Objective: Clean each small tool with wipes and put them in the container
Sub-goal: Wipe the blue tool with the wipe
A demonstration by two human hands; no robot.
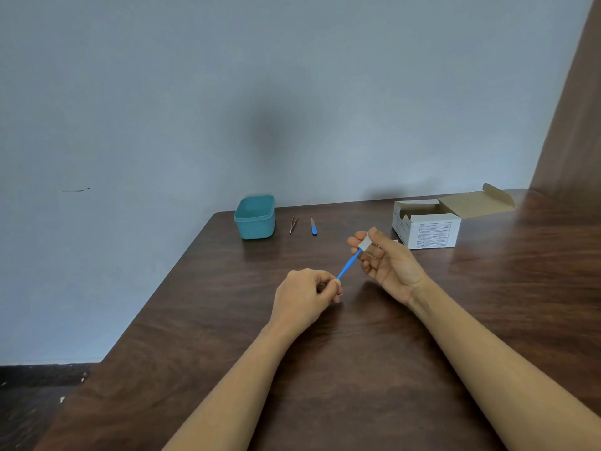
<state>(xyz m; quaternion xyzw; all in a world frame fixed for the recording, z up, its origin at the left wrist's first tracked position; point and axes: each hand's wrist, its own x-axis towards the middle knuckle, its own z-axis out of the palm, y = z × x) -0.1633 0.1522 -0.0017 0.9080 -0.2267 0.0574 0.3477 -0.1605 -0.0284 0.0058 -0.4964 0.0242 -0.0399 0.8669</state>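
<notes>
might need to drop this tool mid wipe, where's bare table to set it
Bare table left of the left hand, up to the container; more right of the right hand, in front of the box. Crowded: the far strip, where container, tweezers and a blue tool line up.

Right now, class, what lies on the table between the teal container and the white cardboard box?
In the head view, the tweezers and a blue-handled tool lie there, apart, nearer the container than the box.
</notes>
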